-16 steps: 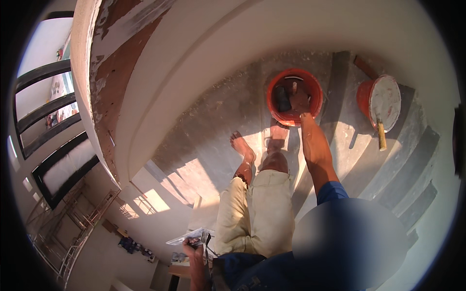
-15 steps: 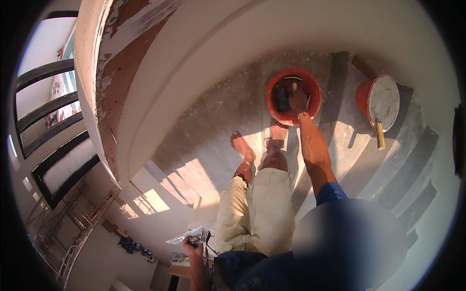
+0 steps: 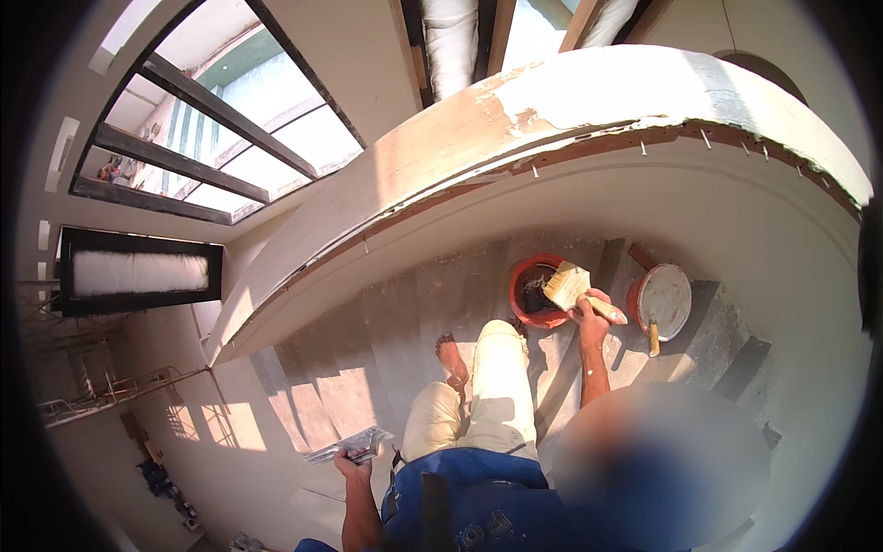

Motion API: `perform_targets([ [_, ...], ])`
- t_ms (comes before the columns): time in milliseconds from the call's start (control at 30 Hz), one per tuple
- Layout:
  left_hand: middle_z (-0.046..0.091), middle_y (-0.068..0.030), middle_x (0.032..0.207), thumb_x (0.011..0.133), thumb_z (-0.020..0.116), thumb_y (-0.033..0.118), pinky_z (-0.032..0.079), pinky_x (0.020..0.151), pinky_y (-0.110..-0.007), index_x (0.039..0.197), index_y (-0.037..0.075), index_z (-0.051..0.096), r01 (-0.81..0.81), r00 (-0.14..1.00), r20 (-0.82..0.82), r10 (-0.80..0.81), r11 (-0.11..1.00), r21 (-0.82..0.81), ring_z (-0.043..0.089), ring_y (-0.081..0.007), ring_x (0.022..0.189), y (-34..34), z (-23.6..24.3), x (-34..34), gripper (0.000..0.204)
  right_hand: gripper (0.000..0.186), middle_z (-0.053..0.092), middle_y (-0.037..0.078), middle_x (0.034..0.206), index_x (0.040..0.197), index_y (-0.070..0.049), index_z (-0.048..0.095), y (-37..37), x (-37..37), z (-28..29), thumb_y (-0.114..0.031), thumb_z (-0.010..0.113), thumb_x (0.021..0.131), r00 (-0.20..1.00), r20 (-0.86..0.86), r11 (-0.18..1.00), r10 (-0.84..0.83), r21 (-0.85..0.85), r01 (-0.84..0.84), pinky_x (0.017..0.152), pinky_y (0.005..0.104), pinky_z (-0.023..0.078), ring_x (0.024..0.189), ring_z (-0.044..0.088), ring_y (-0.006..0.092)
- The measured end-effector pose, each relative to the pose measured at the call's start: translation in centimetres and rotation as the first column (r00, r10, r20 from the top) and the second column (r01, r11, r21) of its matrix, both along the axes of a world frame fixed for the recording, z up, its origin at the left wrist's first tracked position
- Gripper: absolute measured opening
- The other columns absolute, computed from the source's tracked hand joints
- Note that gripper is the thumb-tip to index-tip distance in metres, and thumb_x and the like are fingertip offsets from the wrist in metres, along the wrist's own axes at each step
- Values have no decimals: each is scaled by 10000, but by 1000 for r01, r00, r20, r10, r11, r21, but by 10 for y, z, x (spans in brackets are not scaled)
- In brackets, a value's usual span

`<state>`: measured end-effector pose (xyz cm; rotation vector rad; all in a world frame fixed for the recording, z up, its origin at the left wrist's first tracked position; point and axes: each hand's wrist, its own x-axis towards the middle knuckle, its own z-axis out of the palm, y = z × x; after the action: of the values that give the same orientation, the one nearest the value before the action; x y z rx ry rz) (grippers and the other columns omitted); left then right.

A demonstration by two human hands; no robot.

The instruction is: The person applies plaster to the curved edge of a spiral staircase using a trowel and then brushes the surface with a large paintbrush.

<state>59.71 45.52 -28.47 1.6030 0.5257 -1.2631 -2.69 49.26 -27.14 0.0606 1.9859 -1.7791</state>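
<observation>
In my right hand [image 3: 591, 319] is a wide paintbrush [image 3: 567, 285] with pale yellow bristles, gripped by its wooden handle. Its bristles point up and left, over the edge of a red bucket [image 3: 518, 296] on the floor that has something dark inside. Down on the left, my left hand [image 3: 352, 463] is closed around the handle of a plastering trowel [image 3: 326, 450], whose flat metal blade faces outward. My bare foot [image 3: 451, 357] stands on the floor left of the bucket.
Ahead curves a pale wall with a partly plastered ledge [image 3: 441, 138]; nails stick out below it. At right stands a second red bucket [image 3: 635, 296] with a whitish top and a wooden-handled tool [image 3: 654, 340] on it. A dark-framed window [image 3: 212, 115] and scaffolding [image 3: 120, 391] are left.
My right hand has come up out of the red bucket, now holding the paintbrush. The view has tilted up, showing more of the ledge and window. The trowel stays in my left hand.
</observation>
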Motion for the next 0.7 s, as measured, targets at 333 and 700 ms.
perform_targets([
  [333, 371, -20, 616, 873, 401, 190, 461, 603, -357, 784, 119, 380, -315, 942, -123, 314, 949, 5, 416, -192, 565, 20, -46, -11, 116, 294, 594, 72, 1060, 1177, -94, 532, -195, 81, 226, -112, 673, 920, 859, -223, 786, 460, -349, -511, 716, 328, 610, 952, 641, 176],
  [700, 386, -38, 664, 790, 449, 135, 474, 614, -363, 765, 110, 381, -517, 850, -192, 491, 847, -123, 417, -199, 590, 34, -50, 18, 77, 217, 711, 109, 896, 1044, -118, 681, -403, 176, 156, -189, 687, 839, 471, -562, 693, 680, 281, -664, 789, 366, 532, 892, 688, 231],
])
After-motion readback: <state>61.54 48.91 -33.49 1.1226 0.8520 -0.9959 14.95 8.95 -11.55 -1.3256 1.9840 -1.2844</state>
